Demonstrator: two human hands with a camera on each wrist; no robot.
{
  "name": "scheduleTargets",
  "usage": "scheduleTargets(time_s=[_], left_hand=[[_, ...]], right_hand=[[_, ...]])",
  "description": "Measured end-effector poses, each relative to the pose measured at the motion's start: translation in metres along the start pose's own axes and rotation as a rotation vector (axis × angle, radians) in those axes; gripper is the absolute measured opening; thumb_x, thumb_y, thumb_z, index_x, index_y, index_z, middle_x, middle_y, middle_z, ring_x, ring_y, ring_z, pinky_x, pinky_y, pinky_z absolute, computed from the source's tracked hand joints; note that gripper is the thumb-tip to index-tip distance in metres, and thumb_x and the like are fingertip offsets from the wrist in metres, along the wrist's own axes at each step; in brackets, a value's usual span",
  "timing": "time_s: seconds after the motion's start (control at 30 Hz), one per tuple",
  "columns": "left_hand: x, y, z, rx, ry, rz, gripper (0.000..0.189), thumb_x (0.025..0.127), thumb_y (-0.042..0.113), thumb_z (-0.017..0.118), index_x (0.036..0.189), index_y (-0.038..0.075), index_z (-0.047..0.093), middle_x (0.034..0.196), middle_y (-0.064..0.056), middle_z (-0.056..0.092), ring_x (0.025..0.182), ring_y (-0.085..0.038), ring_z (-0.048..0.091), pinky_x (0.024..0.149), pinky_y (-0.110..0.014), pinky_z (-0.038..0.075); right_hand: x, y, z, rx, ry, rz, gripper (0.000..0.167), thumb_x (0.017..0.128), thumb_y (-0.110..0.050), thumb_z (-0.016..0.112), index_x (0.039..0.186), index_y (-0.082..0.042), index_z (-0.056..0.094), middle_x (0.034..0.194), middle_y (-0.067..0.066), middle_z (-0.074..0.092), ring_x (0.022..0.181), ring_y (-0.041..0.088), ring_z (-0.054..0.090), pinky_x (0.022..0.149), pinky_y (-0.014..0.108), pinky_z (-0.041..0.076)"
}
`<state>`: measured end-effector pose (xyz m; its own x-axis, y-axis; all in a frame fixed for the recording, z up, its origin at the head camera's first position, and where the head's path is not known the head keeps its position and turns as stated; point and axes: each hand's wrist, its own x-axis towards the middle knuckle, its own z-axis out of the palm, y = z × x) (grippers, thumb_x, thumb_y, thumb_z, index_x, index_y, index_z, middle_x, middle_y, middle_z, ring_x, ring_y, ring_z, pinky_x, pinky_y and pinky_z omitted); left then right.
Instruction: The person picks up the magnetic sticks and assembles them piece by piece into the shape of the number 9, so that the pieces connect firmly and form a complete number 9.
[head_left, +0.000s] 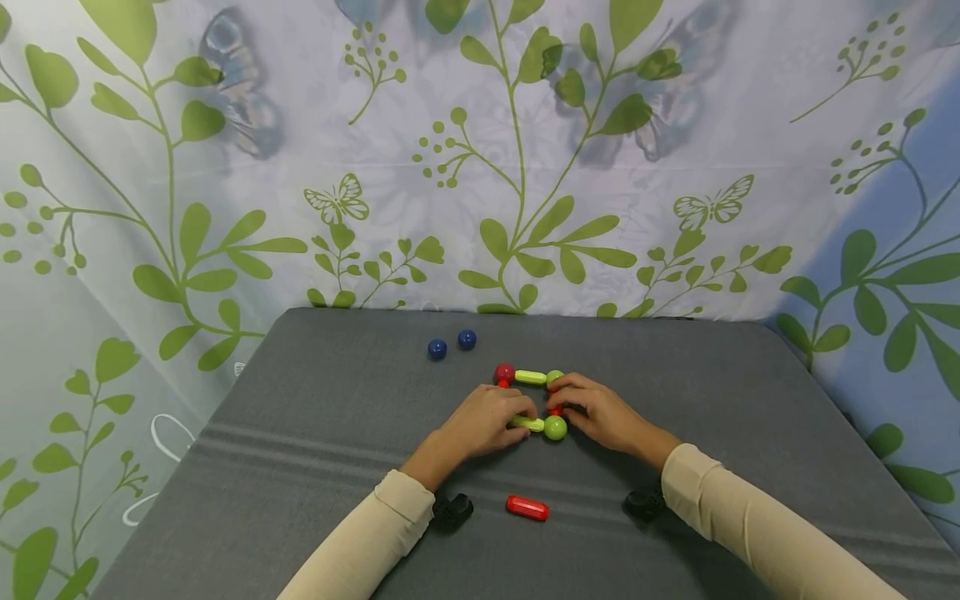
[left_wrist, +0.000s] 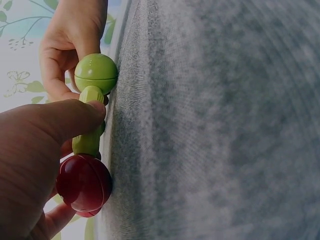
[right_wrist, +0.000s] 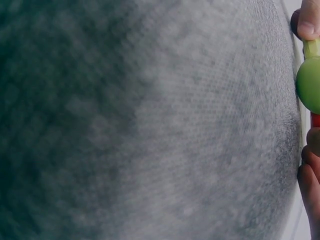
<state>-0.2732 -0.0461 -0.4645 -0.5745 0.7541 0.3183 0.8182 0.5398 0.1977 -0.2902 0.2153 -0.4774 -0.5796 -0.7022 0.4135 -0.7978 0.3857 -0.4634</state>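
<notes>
A four-sided frame of balls and rods lies in the middle of the grey table. My left hand [head_left: 487, 419] grips its near light-green rod [left_wrist: 87, 142], the thumb lying along it. That rod joins a green ball [head_left: 555, 428] to a red ball [left_wrist: 84, 182], which the left hand hides in the head view. At the right side, my right hand [head_left: 606, 410] holds a red rod [head_left: 556, 410] between thumb and fingers. Along the far side, another light-green rod [head_left: 531, 377] links a red ball [head_left: 505, 373] and a green ball [head_left: 554, 377]. A left-side red rod [head_left: 503, 384] is partly covered.
Two dark blue balls [head_left: 437, 349] sit farther back, left of the frame. A loose red rod [head_left: 527, 507] lies nearer to me, between the forearms. Patterned curtains hang behind the grey table [head_left: 337, 375]. Black wrist devices [head_left: 452, 510] show under both wrists.
</notes>
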Motion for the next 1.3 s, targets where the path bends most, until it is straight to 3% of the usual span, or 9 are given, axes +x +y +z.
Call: scheduleTargets(time_s=[0.83,1.03,1.3], left_hand=[[0.0,0.002,-0.002,0.004,-0.031,-0.021,0.019,0.092,0.022,0.077,0.11,0.019,0.072,0.102,0.007,0.069,0.086,-0.005,0.061,0.086,-0.034,0.049],[0.0,0.002,-0.002,0.012,-0.036,-0.024,0.019,0.092,0.023,0.077,0.111,0.021,0.072,0.103,0.008,0.069,0.089,-0.005,0.061,0.089,-0.035,0.048],[-0.002,0.0,-0.001,-0.007,-0.006,0.006,0.018,0.092,0.021,0.077,0.108,0.018,0.072,0.1,0.006,0.069,0.086,-0.007,0.062,0.083,-0.031,0.05]], right_hand=[[0.002,-0.005,-0.001,-0.004,-0.009,0.036,0.03,0.089,0.011,0.071,0.111,-0.009,0.073,0.129,0.015,0.06,0.121,0.028,0.058,0.096,0.048,0.049],[0.001,-0.013,-0.005,-0.039,0.032,0.082,0.034,0.087,0.007,0.075,0.118,-0.008,0.07,0.13,0.014,0.056,0.12,0.027,0.056,0.093,0.048,0.049],[0.003,-0.027,-0.009,-0.015,0.047,0.067,0.033,0.087,0.004,0.076,0.118,-0.007,0.069,0.126,0.01,0.057,0.118,0.024,0.056,0.091,0.046,0.051]])
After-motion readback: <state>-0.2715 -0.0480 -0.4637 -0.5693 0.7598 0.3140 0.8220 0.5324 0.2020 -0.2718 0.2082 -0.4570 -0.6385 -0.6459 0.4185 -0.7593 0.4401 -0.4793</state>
